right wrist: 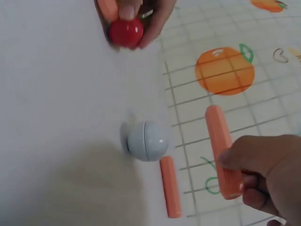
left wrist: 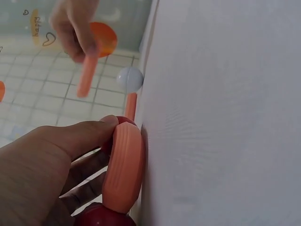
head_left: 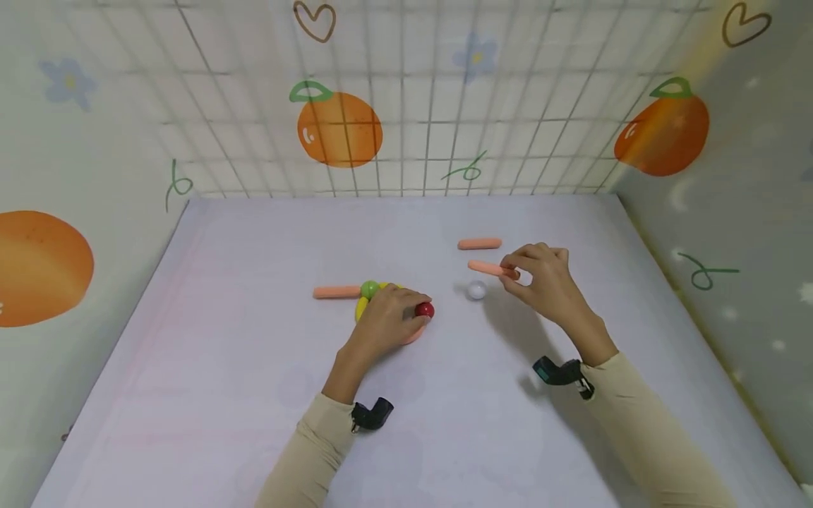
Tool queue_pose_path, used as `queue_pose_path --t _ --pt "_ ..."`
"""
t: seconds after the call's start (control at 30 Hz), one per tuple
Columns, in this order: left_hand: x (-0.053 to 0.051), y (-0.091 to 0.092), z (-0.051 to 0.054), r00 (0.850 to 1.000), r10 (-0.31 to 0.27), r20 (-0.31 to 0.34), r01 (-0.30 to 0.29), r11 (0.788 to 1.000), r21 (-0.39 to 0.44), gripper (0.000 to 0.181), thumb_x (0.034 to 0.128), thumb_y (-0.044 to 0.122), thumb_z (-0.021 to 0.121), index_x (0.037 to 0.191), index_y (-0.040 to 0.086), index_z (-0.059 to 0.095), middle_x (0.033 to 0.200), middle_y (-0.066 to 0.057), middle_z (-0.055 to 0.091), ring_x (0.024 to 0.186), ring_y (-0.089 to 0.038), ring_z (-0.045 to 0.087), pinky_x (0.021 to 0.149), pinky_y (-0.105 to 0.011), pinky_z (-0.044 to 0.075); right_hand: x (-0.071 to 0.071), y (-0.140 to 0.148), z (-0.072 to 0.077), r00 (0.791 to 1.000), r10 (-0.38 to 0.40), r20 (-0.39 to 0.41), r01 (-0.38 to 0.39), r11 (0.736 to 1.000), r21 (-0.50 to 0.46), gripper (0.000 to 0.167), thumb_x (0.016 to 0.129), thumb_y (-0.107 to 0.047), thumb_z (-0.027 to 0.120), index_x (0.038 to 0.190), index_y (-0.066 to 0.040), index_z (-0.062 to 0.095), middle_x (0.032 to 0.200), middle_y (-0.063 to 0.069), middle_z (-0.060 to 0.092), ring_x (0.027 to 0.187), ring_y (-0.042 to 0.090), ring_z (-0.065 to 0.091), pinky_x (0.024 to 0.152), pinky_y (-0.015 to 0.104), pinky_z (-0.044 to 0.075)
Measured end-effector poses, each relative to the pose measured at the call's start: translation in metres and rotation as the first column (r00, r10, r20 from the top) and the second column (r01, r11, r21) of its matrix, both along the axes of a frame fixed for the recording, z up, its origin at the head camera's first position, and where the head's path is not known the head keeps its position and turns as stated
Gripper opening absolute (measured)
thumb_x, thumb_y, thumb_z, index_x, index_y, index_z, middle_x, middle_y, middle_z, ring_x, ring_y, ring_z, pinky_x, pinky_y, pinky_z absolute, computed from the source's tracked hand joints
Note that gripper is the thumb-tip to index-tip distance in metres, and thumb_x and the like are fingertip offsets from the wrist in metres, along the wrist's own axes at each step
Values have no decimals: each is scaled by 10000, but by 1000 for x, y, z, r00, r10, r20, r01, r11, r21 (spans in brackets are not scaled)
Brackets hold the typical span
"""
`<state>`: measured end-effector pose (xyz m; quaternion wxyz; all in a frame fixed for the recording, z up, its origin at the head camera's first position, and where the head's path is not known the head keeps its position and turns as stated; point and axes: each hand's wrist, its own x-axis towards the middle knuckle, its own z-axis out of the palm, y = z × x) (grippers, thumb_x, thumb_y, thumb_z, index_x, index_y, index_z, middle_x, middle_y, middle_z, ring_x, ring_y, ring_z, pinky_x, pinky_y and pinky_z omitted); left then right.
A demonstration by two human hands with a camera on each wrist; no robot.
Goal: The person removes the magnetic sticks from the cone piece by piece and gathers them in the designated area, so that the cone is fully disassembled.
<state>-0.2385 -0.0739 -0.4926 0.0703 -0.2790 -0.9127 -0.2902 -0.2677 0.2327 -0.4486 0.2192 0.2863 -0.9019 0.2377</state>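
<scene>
My left hand (head_left: 384, 317) pinches a red ball (head_left: 424, 310) at the right end of a joined toy figure on the table. A curved salmon rod (left wrist: 124, 165) links that ball to another red ball (left wrist: 103, 216), seen in the left wrist view. Partly hidden under the hand are yellow curved pieces (head_left: 361, 309) and a green ball (head_left: 370, 289), from which a straight salmon rod (head_left: 335, 292) points left. Between thumb and fingertips, my right hand (head_left: 543, 279) holds another straight salmon rod (right wrist: 219, 146), raised off the table.
Between the hands, a pale grey-white ball (head_left: 476, 290) lies on the table. Farther back is one more straight salmon rod (head_left: 479, 243). A white grid-patterned cloth with printed oranges (head_left: 339, 130) rises behind the table (head_left: 190, 388), with side walls left and right.
</scene>
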Motion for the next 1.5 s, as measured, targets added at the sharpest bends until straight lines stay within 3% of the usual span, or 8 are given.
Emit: queue_pose_path --t 0.2,0.37,0.57,0.83,1.0,1.2,1.33,1.5 --pt "3 -1 -3 1000 6 6 -6 1000 24 314 891 209 771 1198 153 741 1171 10 714 1072 -203 600 961 -352 453 -40 -5 -9 997 -54 55 48 993 107 168 797 -76 846 936 -66 752 938 72 662 877 284 544 830 550 299" --pt "4 -1 -3 1000 17 -2 -17 1000 5 327 892 222 774 1213 170 735 1200 22 701 1071 -179 590 927 -320 477 -59 -7 -20 987 -91 135 69 985 160 192 819 -94 831 996 -72 760 986 59 672 944 284 554 868 535 292" --pt "6 0 -2 999 13 -32 -13 1000 6 325 891 221 777 1207 161 739 1202 9 695 1105 -192 593 957 -342 475 -67 -8 -28 987 -100 126 80 984 158 215 813 -96 842 1014 -76 768 1015 59 676 969 289 559 877 540 300" --pt "7 0 -4 999 19 -47 -19 1000 7 328 893 242 778 1208 165 736 1198 12 694 1113 -185 598 962 -334 476 -72 -13 -33 964 -183 191 139 964 226 261 860 -134 806 1100 -51 747 1100 109 676 1058 329 567 897 534 294" --pt "5 -2 -4 999 14 -44 -13 1000 10 335 896 251 776 1218 173 729 1210 19 688 1121 -183 592 975 -337 462 -65 -15 -24 970 -180 161 155 976 154 238 856 -130 809 1074 -58 745 1089 112 676 1037 338 559 885 552 287" --pt "1 -8 2 999 -11 -48 14 998 65 291 905 223 744 1184 139 740 1183 25 687 1098 -179 600 972 -343 442 -39 -23 -11 994 -92 53 91 996 23 197 854 -44 783 1047 -37 742 1077 130 684 998 349 574 814 538 313" --pt "-1 -23 9 998 60 -21 -57 990 131 255 922 213 704 1163 144 746 1180 51 680 1090 -167 580 955 -372 430 -15 -36 -7 1000 16 -21 -17 999 -29 197 842 -4 771 1036 -33 747 1084 118 695 971 336 594 795 515 338" --pt "0 -44 8 981 194 -27 -188 970 154 246 907 190 745 1148 136 752 1183 26 669 1071 -201 548 926 -409 425 15 -55 -8 993 114 -25 -115 991 -65 194 814 -13 804 998 -41 753 1019 81 688 963 285 604 770 453 354"
